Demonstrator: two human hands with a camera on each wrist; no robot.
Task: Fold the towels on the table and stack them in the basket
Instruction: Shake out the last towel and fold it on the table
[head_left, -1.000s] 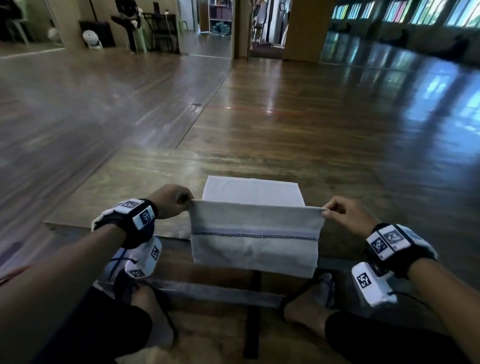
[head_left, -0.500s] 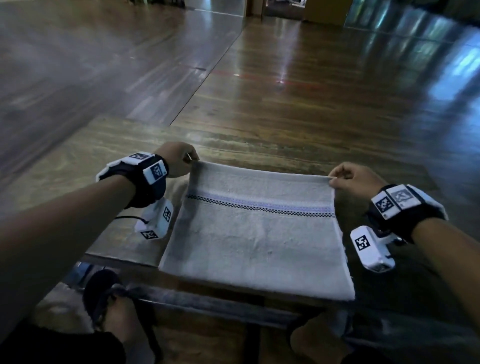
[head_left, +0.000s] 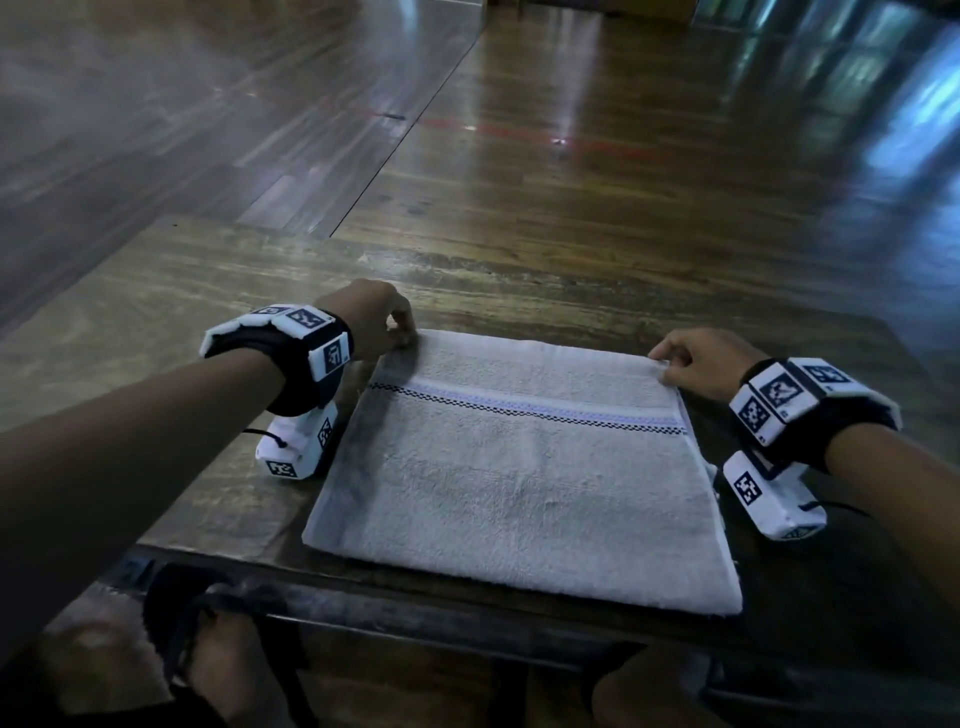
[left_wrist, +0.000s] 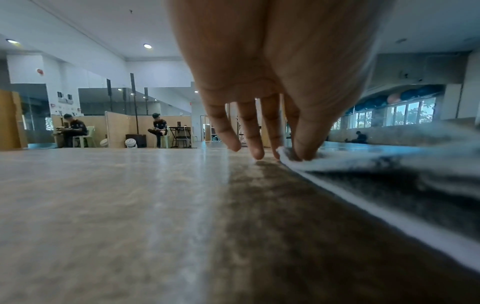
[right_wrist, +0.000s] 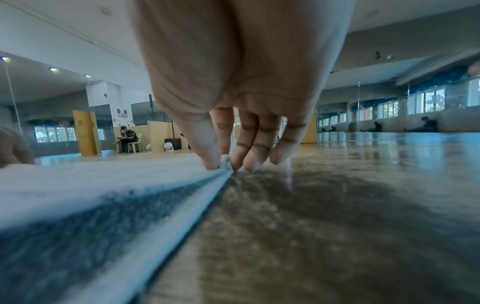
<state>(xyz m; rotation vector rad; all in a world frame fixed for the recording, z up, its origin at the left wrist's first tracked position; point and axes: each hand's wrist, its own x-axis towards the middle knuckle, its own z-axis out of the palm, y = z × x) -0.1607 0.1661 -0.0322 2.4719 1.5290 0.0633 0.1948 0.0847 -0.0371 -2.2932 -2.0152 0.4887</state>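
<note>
Wood table (head_left: 171, 312): towel (head_left: 519, 483) lies flat, folded. L hand (head_left: 371, 322) & R hand (head_left: 696, 358) each pinch a far corner. Square corners w/ the layer under before letting go.

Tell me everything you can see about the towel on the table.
The towel is pale grey terry with a checked black stripe beside a lilac band near its far edge. It lies flat and folded, layers showing at its side edges, on the wooden table. The left hand and right hand pinch its far corners.
</note>
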